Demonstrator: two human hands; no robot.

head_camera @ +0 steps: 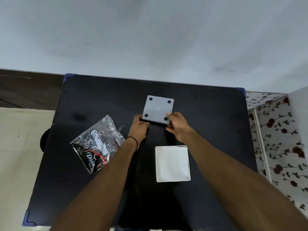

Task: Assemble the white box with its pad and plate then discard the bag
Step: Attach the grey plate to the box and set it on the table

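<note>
A pale grey square plate [158, 108] with a black dot near each corner lies at the middle back of the black table [100, 100]. My left hand [139, 126] pinches its near left corner and my right hand [177, 125] pinches its near right corner. A thin black layer, perhaps the pad, shows under the plate's near edge; I cannot tell for sure. The open white box [172, 164] stands upright nearer to me, between my forearms, with nothing visible inside. A crinkled clear and black printed bag [97, 145] lies to the left of my left forearm.
The table has blue corner guards and stands against a pale wall. A floral-patterned surface [280, 139] is at the right. Tiled floor and a dark round object [44, 139] lie to the left of the table.
</note>
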